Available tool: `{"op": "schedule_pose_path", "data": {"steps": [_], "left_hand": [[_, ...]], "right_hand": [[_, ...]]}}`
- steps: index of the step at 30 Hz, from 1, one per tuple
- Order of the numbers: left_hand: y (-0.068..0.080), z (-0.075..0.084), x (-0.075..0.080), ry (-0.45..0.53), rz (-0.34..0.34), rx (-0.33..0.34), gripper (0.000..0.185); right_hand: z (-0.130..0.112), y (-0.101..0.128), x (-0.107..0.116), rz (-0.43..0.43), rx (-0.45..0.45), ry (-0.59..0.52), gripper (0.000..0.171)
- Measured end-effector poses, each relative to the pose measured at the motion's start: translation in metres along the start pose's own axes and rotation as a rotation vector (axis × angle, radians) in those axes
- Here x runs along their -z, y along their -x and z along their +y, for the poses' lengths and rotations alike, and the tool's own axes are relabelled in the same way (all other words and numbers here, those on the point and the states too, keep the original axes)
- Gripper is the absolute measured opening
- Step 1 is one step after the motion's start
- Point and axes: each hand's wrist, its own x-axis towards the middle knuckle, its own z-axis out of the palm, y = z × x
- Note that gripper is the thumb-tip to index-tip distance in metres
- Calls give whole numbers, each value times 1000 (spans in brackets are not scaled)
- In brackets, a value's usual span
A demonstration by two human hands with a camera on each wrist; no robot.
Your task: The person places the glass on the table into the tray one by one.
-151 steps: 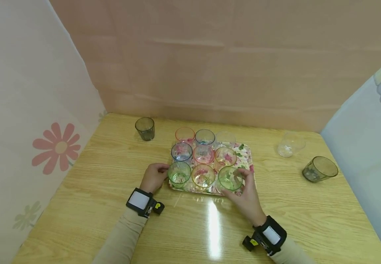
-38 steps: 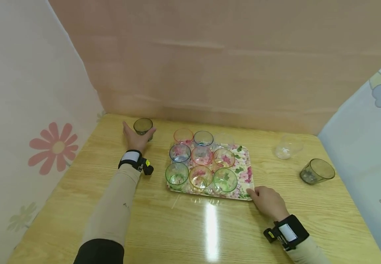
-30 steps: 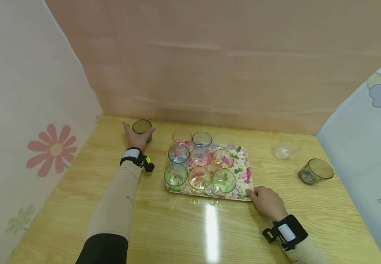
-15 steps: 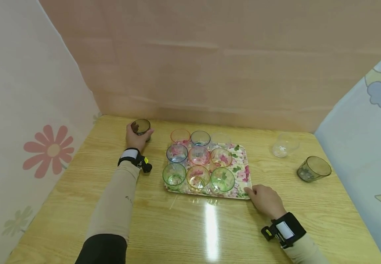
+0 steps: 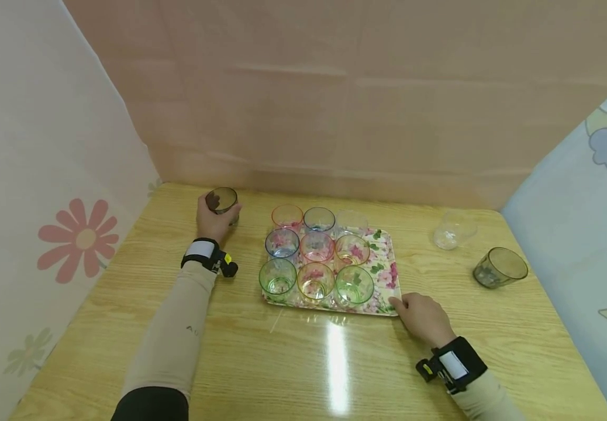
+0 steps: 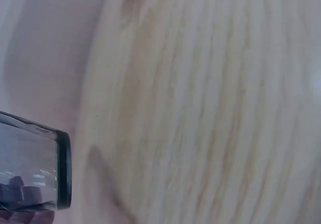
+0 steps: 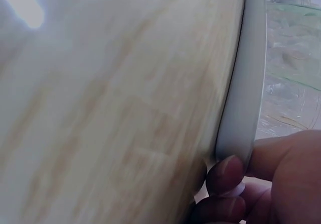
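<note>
Gripping smoky glass (image 5: 221, 201) in left hand (image 5: 210, 219), right hand (image 5: 422, 318) pinching tray (image 5: 388, 275) corner

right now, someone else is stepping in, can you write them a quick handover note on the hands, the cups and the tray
Left hand grips the dark cup at the far left of the table, tilted, seemingly just off the wood.
Right hand pinches the near right corner of the floral tray, fingers curled under the rim.
Done: nine coloured cups stand on the tray in three rows.
Left: the held cup, the clear cup and the second dark cup, both right of the tray on the table.
</note>
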Motion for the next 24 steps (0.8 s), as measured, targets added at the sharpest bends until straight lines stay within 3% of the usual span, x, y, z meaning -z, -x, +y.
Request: {"op": "schedule_pose_path", "data": {"steps": [9,11,16,24], "left_hand": [[10,20,14,-15,-76,-26,81],[15,30,13,-16,-107,-40,81],[29,60,8,4,-224,-89,82],[50,91,-3,17,-385,-213,77]], "right_hand": [[-1,-1,0,4,4,-1,48],[0,-1,0,8,5,2,48],[1,-1,1,8,6,-6,49],[1,-1,2,4,-1,-15,49]]}}
